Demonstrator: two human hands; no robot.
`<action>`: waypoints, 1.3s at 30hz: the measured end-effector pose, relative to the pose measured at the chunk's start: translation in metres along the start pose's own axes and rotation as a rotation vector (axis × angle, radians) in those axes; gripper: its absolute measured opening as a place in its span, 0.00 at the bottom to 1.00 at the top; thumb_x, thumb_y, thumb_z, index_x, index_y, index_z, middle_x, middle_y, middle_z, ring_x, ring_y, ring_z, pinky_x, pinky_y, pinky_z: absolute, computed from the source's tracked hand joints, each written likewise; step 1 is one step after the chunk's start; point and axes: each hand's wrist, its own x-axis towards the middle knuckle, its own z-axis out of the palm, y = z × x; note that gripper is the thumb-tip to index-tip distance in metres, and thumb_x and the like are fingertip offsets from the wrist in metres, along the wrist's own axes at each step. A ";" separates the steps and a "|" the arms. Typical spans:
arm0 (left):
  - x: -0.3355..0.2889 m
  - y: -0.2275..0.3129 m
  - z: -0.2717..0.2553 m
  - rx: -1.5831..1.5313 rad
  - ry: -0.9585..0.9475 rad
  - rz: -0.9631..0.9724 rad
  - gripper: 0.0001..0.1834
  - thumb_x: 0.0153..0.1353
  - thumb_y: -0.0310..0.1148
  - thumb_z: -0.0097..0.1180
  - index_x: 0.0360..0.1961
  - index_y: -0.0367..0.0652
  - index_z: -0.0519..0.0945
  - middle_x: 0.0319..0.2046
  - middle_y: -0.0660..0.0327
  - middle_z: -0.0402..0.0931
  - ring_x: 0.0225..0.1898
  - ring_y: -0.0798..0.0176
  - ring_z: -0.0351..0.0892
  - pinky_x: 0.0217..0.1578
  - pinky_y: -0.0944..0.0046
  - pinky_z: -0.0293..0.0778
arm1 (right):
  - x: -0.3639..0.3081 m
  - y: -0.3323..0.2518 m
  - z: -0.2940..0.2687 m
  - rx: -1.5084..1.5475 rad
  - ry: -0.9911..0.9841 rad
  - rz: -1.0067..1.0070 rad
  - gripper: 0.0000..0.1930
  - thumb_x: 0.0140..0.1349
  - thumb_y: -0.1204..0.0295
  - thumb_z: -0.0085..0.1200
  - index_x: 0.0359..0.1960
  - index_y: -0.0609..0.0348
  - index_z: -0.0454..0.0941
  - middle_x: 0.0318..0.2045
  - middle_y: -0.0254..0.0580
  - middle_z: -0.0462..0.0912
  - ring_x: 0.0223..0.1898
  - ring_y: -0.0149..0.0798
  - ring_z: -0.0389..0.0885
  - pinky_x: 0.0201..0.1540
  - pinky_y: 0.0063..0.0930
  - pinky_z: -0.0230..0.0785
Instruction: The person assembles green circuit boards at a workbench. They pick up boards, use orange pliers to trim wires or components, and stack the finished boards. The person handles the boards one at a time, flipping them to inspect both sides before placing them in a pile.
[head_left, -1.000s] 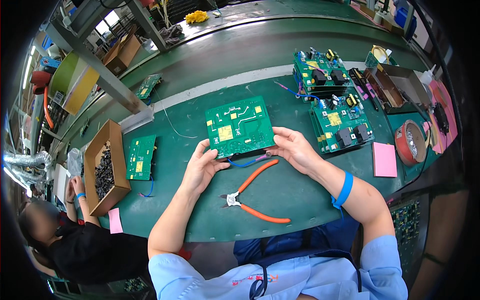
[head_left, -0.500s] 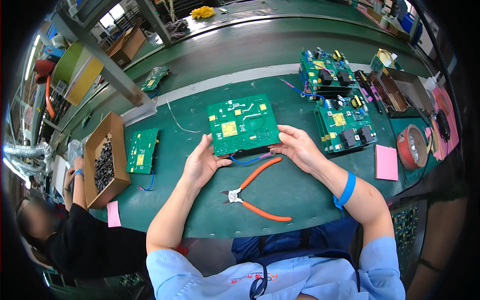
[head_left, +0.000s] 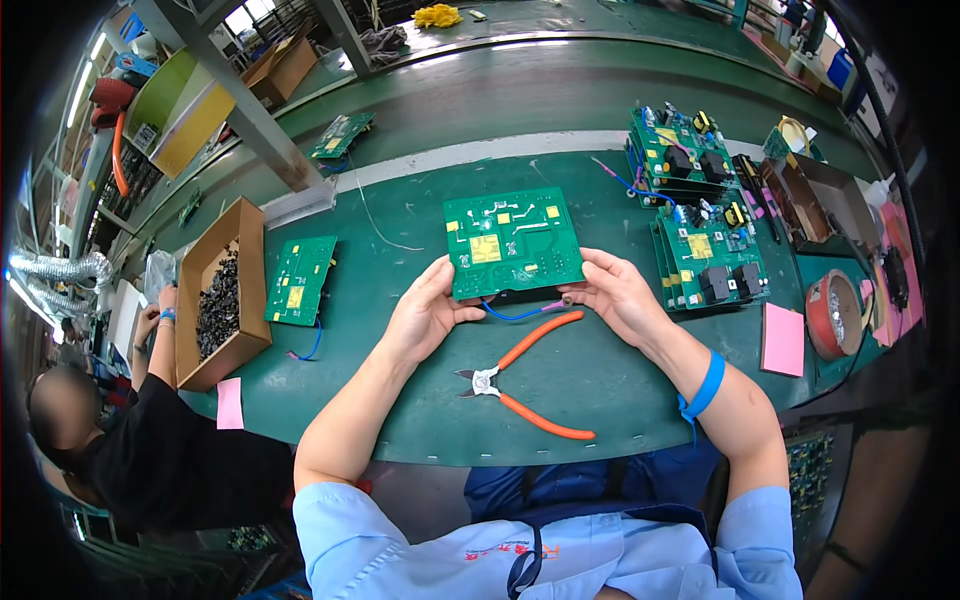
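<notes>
Between my hands is a green circuit board (head_left: 540,245), its underside with yellow patches and silvery solder tracks turned up toward me. My left hand (head_left: 432,312) grips its lower left corner, thumb at the edge. At the lower right corner my right hand (head_left: 618,292) pinches the board. A blue wire (head_left: 515,316) with a purple sleeve and a ring end hangs from the near edge, close to my right fingertips. Parts under the board are mostly hidden. Just below lie diagonal cutters (head_left: 486,381) with orange handles spread, untouched on the green mat (head_left: 420,425).
Stacked circuit boards (head_left: 705,245) stand at right, beside a pink pad (head_left: 782,340) and a red solder reel (head_left: 832,312). Another board (head_left: 300,280) lies left, next to a cardboard box (head_left: 250,335) of small black parts. A co-worker (head_left: 180,430) sits at far left.
The whole scene has shifted slightly right in view as the camera turned. Both hands keep the same grip on the circuit board, and the cutters stay put on the mat.
</notes>
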 end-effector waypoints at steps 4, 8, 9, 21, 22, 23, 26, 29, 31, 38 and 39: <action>0.000 0.000 0.001 0.009 0.008 -0.011 0.18 0.60 0.38 0.36 0.48 0.41 0.61 0.40 0.57 0.69 0.40 0.59 0.71 0.33 0.65 0.73 | 0.000 0.000 -0.001 0.005 0.002 0.005 0.16 0.59 0.72 0.39 0.47 0.67 0.62 0.38 0.44 0.73 0.38 0.34 0.72 0.40 0.26 0.67; -0.001 0.003 -0.002 0.024 -0.028 -0.044 0.17 0.60 0.38 0.36 0.46 0.41 0.62 0.41 0.56 0.69 0.40 0.59 0.72 0.32 0.64 0.74 | 0.000 0.001 -0.001 0.000 -0.008 0.005 0.16 0.59 0.72 0.38 0.48 0.67 0.62 0.39 0.44 0.72 0.38 0.34 0.72 0.41 0.26 0.67; -0.001 0.003 -0.001 0.022 -0.032 -0.053 0.17 0.60 0.39 0.36 0.46 0.41 0.62 0.41 0.56 0.69 0.41 0.59 0.72 0.32 0.64 0.74 | 0.000 0.001 0.000 -0.007 -0.002 0.006 0.16 0.60 0.72 0.37 0.48 0.67 0.62 0.39 0.44 0.72 0.38 0.34 0.72 0.41 0.26 0.66; -0.002 0.003 0.002 0.021 -0.047 -0.024 0.16 0.60 0.40 0.36 0.45 0.42 0.61 0.40 0.59 0.69 0.39 0.65 0.72 0.33 0.63 0.74 | -0.001 0.001 -0.001 -0.025 -0.034 -0.009 0.16 0.60 0.73 0.37 0.49 0.66 0.61 0.40 0.43 0.72 0.39 0.34 0.72 0.41 0.26 0.65; -0.002 0.003 0.002 0.020 -0.048 -0.020 0.16 0.60 0.40 0.36 0.45 0.42 0.61 0.40 0.59 0.69 0.39 0.65 0.72 0.33 0.63 0.74 | -0.002 0.002 -0.001 -0.017 -0.038 -0.011 0.16 0.60 0.73 0.37 0.49 0.66 0.61 0.40 0.43 0.72 0.39 0.34 0.72 0.41 0.26 0.65; -0.002 0.003 0.002 0.020 -0.050 -0.017 0.16 0.60 0.40 0.36 0.45 0.42 0.61 0.40 0.59 0.69 0.39 0.65 0.72 0.33 0.63 0.74 | -0.001 0.001 -0.001 -0.008 -0.041 -0.013 0.16 0.60 0.72 0.37 0.49 0.66 0.61 0.40 0.43 0.72 0.39 0.34 0.72 0.41 0.26 0.65; -0.002 0.002 0.003 0.025 -0.047 -0.016 0.16 0.60 0.40 0.37 0.45 0.42 0.61 0.40 0.59 0.69 0.39 0.65 0.72 0.33 0.63 0.74 | -0.001 0.002 -0.002 -0.004 -0.045 -0.011 0.16 0.60 0.73 0.37 0.49 0.66 0.61 0.40 0.43 0.72 0.39 0.34 0.72 0.41 0.26 0.65; -0.003 0.003 0.002 0.026 -0.034 -0.013 0.16 0.60 0.40 0.37 0.45 0.42 0.61 0.41 0.60 0.68 0.40 0.66 0.72 0.33 0.62 0.74 | -0.001 0.001 0.000 -0.008 -0.049 -0.019 0.16 0.60 0.73 0.37 0.49 0.65 0.61 0.40 0.42 0.72 0.39 0.33 0.72 0.41 0.26 0.65; -0.003 0.003 0.003 0.022 -0.029 -0.011 0.16 0.60 0.39 0.37 0.46 0.43 0.61 0.41 0.60 0.68 0.40 0.66 0.71 0.33 0.62 0.74 | -0.001 0.001 0.000 -0.010 -0.046 -0.020 0.16 0.60 0.73 0.36 0.49 0.65 0.62 0.40 0.42 0.72 0.39 0.33 0.72 0.41 0.26 0.65; -0.004 0.004 0.005 0.021 -0.034 -0.010 0.17 0.60 0.39 0.38 0.48 0.43 0.60 0.43 0.61 0.67 0.41 0.67 0.70 0.34 0.61 0.73 | -0.002 0.000 -0.001 -0.016 -0.037 -0.018 0.16 0.60 0.73 0.36 0.49 0.65 0.61 0.41 0.41 0.72 0.40 0.32 0.71 0.42 0.26 0.65; -0.004 0.002 0.005 0.022 -0.038 -0.012 0.18 0.59 0.39 0.38 0.48 0.43 0.60 0.43 0.61 0.67 0.41 0.67 0.70 0.34 0.61 0.73 | -0.003 0.001 -0.001 -0.017 -0.031 -0.017 0.16 0.60 0.73 0.36 0.49 0.65 0.61 0.41 0.41 0.71 0.40 0.32 0.71 0.42 0.26 0.65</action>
